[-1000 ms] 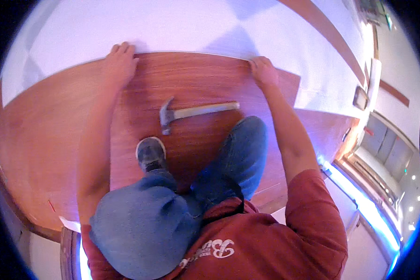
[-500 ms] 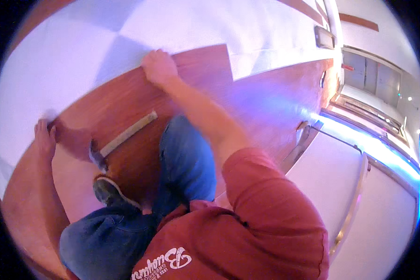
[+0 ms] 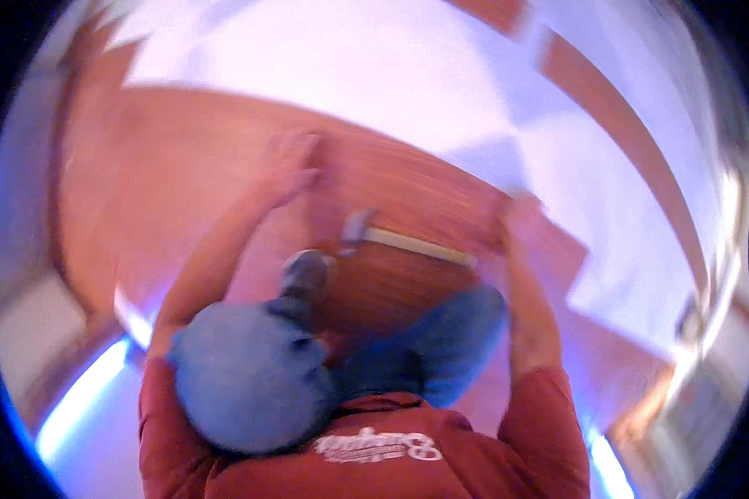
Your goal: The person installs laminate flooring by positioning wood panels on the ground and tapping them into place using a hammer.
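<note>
My left hand (image 3: pixel 291 170) lies on or just over the reddish-brown floor planks (image 3: pixel 183 150), its thumb apart from the fingers and nothing visible in it. Farther right, my right hand (image 3: pixel 520 218) is at the long edge where the planks meet a pale sheet (image 3: pixel 399 91). Motion smears its fingers, so whether they grip the plank edge is unclear. Between my hands, a hammer (image 3: pixel 420 247) rests on the planks with its metal head toward the left and its light handle toward the right. Neither hand touches it.
My bent knees (image 3: pixel 250 374) and one shoe (image 3: pixel 306 274) are close to the hammer. A separate brown strip (image 3: pixel 624 125) runs across the pale sheet at right. Bright blue-white light (image 3: pixel 83 407) glows at lower left, with a pale wall (image 3: pixel 25 208) at far left.
My view has swung round, so the hammer and planks appear turned clockwise. My left hand has come away from the plank edge onto the boards. My right hand stays near the edge.
</note>
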Demonstrator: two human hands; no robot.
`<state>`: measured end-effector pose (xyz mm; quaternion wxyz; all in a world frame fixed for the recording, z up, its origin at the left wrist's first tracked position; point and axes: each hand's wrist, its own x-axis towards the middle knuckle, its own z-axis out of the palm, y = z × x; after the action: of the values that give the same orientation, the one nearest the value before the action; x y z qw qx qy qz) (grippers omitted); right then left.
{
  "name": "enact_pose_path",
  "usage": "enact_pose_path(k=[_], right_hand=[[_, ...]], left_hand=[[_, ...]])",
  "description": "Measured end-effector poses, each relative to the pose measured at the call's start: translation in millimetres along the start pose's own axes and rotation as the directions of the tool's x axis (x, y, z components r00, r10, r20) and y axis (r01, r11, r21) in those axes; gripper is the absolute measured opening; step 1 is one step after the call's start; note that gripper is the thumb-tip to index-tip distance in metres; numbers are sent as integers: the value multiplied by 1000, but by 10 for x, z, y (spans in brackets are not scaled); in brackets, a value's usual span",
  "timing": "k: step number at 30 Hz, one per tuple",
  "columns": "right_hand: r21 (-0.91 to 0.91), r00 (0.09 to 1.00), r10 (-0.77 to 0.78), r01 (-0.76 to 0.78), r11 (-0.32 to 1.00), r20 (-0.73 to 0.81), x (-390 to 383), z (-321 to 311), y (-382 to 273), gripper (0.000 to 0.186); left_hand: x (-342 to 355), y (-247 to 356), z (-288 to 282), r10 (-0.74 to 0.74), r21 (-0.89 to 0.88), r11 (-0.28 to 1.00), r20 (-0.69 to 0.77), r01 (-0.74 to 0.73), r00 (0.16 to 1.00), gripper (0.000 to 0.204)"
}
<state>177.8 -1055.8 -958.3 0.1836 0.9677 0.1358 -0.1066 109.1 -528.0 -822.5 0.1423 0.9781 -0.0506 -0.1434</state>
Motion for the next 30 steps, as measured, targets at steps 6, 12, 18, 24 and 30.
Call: enact_pose_path(k=[6,12,18,24,30], right_hand=[[316,970,228,-190,930,-88,-101,-99,31,31],[373,984,176,-168,912,15,-143,-556,-382,37],[339,939,-322,344,876,-121,239,-1375,-1682,43],[375,675,-725,713,593,-136,509,-2031,-2423,51],[296,513,-856,829,475,-63,1056,-3047,-2957,59]], left_hand=[[-1403,-1662,428,-351,-28,933,-288,358,891,55],[-1669,-3145,625,-724,-229,685,-329,692,607,57],[-488,-4458,90,-635,-348,771,-472,533,611,47],[283,-5030,-165,-588,-126,794,-406,595,699,55],[334,-5084,104,-533,-56,796,-538,603,653,56]])
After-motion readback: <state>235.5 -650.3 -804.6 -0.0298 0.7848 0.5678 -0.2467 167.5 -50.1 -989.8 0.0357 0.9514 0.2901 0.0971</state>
